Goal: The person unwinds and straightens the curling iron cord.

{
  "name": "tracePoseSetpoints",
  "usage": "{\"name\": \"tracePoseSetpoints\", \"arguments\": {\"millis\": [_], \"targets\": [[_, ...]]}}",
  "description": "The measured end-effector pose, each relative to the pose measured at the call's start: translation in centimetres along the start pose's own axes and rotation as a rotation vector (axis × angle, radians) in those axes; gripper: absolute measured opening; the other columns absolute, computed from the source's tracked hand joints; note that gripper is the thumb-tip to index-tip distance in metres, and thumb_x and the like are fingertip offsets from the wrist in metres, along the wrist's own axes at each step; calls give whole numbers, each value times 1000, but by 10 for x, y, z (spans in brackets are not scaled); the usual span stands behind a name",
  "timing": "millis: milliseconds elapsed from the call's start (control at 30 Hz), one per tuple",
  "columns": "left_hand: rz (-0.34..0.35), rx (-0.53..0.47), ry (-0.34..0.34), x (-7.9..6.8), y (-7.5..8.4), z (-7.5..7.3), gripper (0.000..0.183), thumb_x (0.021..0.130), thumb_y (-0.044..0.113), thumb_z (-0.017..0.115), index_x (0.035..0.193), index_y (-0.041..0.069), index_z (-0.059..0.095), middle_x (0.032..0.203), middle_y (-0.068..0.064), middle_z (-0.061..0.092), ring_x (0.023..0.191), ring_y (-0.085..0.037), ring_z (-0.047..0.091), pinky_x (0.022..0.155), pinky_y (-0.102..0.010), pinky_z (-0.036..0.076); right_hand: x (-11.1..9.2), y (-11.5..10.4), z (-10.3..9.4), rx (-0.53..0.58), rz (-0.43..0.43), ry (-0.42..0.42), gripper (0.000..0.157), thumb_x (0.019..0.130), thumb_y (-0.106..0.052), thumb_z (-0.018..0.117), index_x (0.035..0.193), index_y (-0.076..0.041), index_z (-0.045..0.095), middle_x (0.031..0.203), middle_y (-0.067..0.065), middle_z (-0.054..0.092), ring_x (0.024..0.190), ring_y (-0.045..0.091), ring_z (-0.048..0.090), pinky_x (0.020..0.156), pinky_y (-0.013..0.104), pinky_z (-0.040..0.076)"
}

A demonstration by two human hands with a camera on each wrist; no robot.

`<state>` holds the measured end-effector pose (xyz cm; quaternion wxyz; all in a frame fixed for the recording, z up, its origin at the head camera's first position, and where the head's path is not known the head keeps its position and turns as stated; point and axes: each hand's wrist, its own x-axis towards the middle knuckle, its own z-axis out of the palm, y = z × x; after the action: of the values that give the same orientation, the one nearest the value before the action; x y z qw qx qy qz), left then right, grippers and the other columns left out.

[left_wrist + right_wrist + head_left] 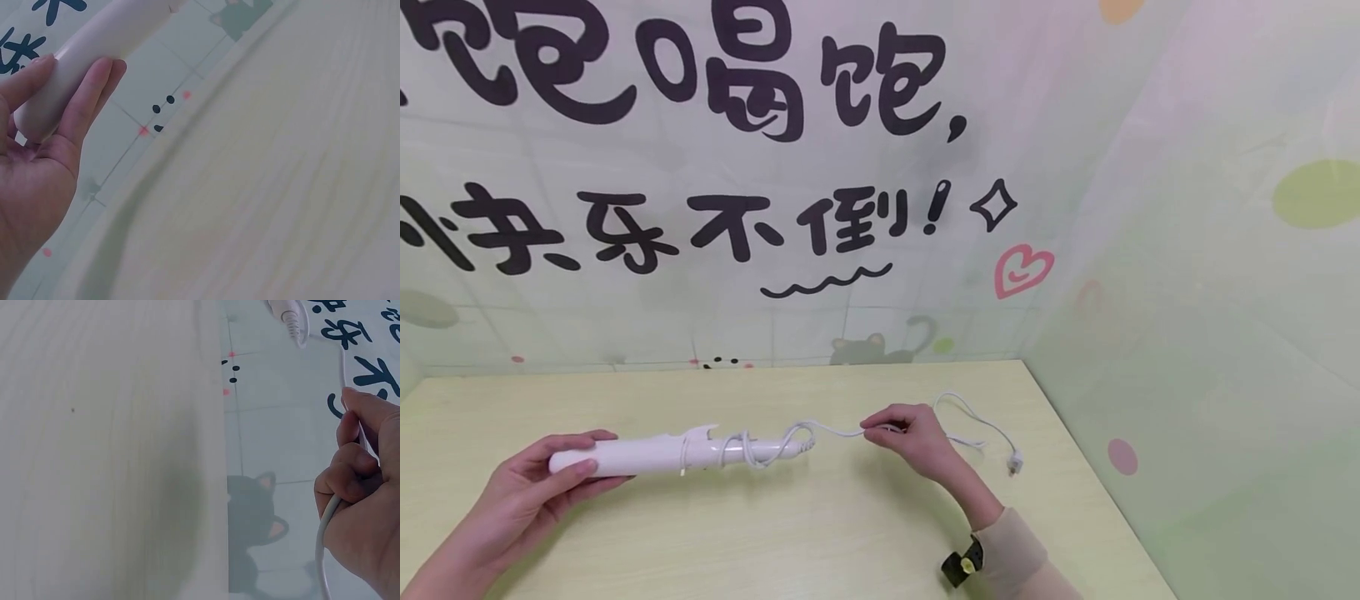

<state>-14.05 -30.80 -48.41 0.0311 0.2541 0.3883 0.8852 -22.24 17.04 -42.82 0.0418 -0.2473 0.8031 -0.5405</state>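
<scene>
A white curling iron (655, 454), a long smooth wand with a small raised lever, is held nearly level above the table. My left hand (538, 492) grips its thick left end, thumb on the near side. In the left wrist view, fingers wrap both sides of that rounded end (69, 75). The white cord (838, 432) loops loosely around the slimmer right end. To the right, my right hand (913, 437) pinches the cord between thumb and fingertips. The right wrist view shows the cord (323, 550) running through the curled fingers. Its plug (1015, 462) is farther right.
The pale wooden table (775, 533) meets a printed backdrop (737, 325) at its back edge and another panel (1225, 375) along the right. A dark band (962, 565) sits at my right sleeve (1011, 550).
</scene>
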Motion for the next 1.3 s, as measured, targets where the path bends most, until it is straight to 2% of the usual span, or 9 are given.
{"name": "tracePoseSetpoints", "arguments": {"millis": [233,533,633,767,867,967,1100,1200,1300], "targets": [[12,22,-35,3,1,-1,50,98,-31,23,128,-14,59,137,-21,61,124,-32,62,98,-55,53,-1,9,-10,-21,26,148,11,92,-3,77,101,3,78,97,11,76,84,7,67,74,17,61],[39,7,45,-6,10,-9,49,98,-31,23,126,-16,60,134,-22,63,121,-32,64,95,-57,55,-5,21,-22,-40,43,195,15,94,-4,74,104,7,75,95,15,74,79,6,62,66,16,56],[28,-28,26,-9,13,-10,50,98,-31,21,128,-16,59,136,-23,61,123,-33,62,98,-58,53,-7,23,-25,-67,46,151,14,96,-6,73,105,5,76,95,12,74,79,7,61,65,17,56],[28,-48,-13,-8,15,-8,52,98,-30,19,131,-17,56,138,-24,59,126,-34,60,100,-58,49,-8,28,-24,-132,54,36,13,98,-9,71,106,0,77,92,6,74,77,7,60,64,18,55],[40,-34,-5,-6,17,-5,51,98,-31,20,130,-17,57,138,-24,60,125,-34,61,99,-58,49,-8,31,-21,-169,73,-29,14,99,-11,70,106,-1,77,89,4,72,75,9,58,61,18,52],[56,-32,-4,-5,17,-4,51,98,-31,20,130,-18,57,137,-25,60,125,-34,61,99,-58,50,-8,33,-19,-174,110,-59,13,99,-11,70,106,-2,77,88,5,72,75,13,59,59,18,52],[84,-25,-7,-5,17,-4,51,97,-32,20,131,-18,56,137,-25,59,126,-34,60,98,-59,51,-8,32,-17,-149,142,-87,15,101,-11,67,107,-1,76,90,13,72,73,19,61,57,24,58],[90,-16,0,-6,17,-5,51,97,-32,21,132,-18,56,137,-24,59,126,-33,61,98,-59,51,-8,32,-17,-128,141,-101,17,102,-11,65,109,2,74,91,17,71,72,22,62,56,28,60],[90,-17,4,-6,17,-6,51,97,-32,21,132,-18,56,137,-24,59,126,-33,61,98,-59,51,-8,32,-16,-121,137,-109,18,103,-10,64,110,3,74,91,16,71,73,23,63,57,26,59]]}}
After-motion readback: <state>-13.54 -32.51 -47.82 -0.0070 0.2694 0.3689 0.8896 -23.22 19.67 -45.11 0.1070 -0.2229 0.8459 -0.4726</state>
